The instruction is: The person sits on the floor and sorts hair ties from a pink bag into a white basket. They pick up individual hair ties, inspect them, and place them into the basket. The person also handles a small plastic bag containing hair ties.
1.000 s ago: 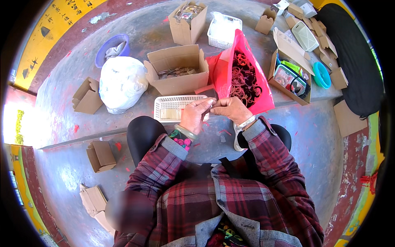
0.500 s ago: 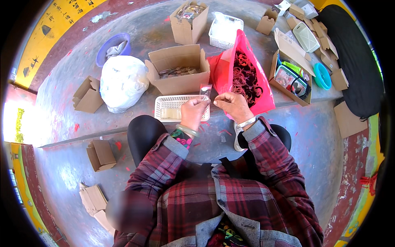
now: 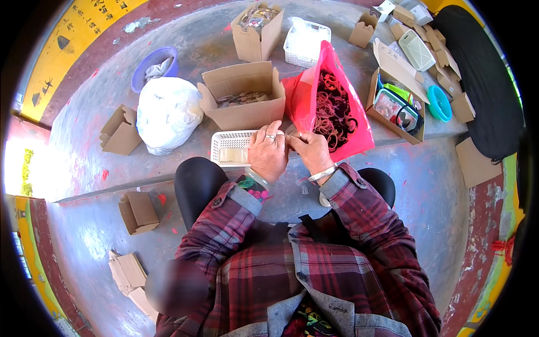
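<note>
White basket (image 3: 233,138) sits at the front edge of the raised concrete ledge (image 3: 196,72), roughly mid-length. Flat pale pieces (image 3: 233,155) lie inside; can't tell what exactly. My left hand (image 3: 268,153) is back-up over the basket's right end, fingers partly bent; can't tell if that grip is closed on anything. My right hand (image 3: 312,151) is just beside it, fingertips near the left's, thumb and forefinger drawn in. Contents of that grip too small and hidden to tell.

Right of the basket, by my right hand: pink bag (image 3: 302,106), mouth open, full of dark red and black loops (image 3: 335,115). Directly behind the basket: open cardboard box (image 3: 238,115), packed goods inside, kind unclear. To its left, a stuffed white plastic bag (image 3: 168,115), then a small open box (image 3: 120,133) toward the ledge's left end. Nearer the back edge: purple basin (image 3: 138,72) with grey cloth (image 3: 159,68), tall carton (image 3: 247,45). Front right: open carton (image 3: 396,123) of mixed items, turquoise basin (image 3: 439,104) beside it.
</note>
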`<state>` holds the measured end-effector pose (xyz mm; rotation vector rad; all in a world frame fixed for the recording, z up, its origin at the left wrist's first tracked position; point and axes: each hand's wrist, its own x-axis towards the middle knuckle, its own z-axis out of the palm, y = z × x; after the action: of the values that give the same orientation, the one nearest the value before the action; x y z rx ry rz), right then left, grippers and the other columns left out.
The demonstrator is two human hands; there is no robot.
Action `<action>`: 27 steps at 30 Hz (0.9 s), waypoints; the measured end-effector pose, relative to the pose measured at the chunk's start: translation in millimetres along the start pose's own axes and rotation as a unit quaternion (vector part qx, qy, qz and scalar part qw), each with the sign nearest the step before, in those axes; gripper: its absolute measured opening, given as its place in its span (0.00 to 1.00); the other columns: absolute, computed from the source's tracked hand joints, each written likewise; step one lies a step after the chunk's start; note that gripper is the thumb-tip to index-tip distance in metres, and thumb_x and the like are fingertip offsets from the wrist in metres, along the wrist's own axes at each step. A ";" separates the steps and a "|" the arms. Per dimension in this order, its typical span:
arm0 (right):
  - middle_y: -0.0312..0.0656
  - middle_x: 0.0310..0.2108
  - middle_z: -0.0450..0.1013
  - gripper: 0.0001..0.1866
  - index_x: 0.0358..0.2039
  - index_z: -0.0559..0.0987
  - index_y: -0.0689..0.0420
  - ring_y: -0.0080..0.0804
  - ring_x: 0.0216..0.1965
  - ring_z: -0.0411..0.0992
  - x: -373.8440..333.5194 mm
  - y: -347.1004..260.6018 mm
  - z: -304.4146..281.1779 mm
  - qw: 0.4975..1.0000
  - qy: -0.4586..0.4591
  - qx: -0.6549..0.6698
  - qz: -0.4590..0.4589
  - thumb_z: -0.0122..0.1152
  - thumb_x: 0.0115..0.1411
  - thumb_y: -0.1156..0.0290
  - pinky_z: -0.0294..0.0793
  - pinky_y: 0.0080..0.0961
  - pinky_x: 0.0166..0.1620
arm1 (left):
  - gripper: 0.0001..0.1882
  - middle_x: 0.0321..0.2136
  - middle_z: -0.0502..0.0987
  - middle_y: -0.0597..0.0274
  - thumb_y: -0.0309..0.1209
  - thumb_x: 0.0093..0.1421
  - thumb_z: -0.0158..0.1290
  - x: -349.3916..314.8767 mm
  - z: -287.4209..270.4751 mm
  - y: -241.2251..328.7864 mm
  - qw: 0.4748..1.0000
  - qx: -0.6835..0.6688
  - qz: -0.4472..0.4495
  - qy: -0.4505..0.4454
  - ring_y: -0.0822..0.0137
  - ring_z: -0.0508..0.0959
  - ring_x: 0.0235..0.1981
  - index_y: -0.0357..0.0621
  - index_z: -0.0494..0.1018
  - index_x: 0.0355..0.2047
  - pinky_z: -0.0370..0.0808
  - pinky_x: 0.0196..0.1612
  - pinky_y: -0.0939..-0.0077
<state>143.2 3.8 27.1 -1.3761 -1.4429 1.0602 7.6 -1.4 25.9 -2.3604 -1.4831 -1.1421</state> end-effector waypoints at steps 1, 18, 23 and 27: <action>0.40 0.17 0.71 0.12 0.25 0.78 0.65 0.16 0.20 0.64 1.5 0.6 -4.0 1.000 0.002 -0.001 0.008 0.61 0.52 0.67 0.66 0.21 0.25 | 0.16 0.43 0.71 0.55 0.28 0.42 0.58 2.0 -1.3 1.3 1.000 -0.002 0.000 -0.007 0.53 0.72 0.42 0.39 0.71 0.33 0.67 0.44 0.62; 0.33 0.22 0.72 0.09 0.27 0.77 0.64 0.16 0.25 0.67 21.6 -36.4 -84.7 0.940 -0.336 -0.059 0.002 0.61 0.53 0.69 0.67 0.16 0.29 | 0.12 0.27 0.77 0.63 0.28 0.58 0.50 12.7 -28.1 -6.9 0.646 -0.595 -0.353 -0.322 0.80 0.71 0.21 0.33 0.73 0.40 0.66 0.21 0.89; 0.35 0.20 0.71 0.12 0.26 0.76 0.66 0.17 0.24 0.67 23.9 -31.7 -81.0 0.957 -0.284 -0.064 0.008 0.58 0.56 0.67 0.67 0.17 0.28 | 0.09 0.33 0.76 0.57 0.27 0.59 0.49 2.0 -7.2 -14.5 0.559 -0.663 -0.451 -0.210 0.70 0.77 0.32 0.32 0.72 0.36 0.76 0.33 0.80; 0.36 0.19 0.70 0.14 0.25 0.76 0.66 0.18 0.23 0.67 24.5 -26.6 -78.3 0.961 -0.262 -0.086 0.022 0.57 0.57 0.66 0.67 0.17 0.28 | 0.09 0.36 0.75 0.52 0.25 0.60 0.47 -1.3 -1.2 -18.3 0.536 -0.698 -0.445 -0.164 0.64 0.77 0.38 0.30 0.71 0.36 0.77 0.40 0.74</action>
<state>210.5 28.9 74.8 -1.3055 -1.9302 1.4302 -8.3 6.4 20.9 -2.3060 -2.6827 -3.3451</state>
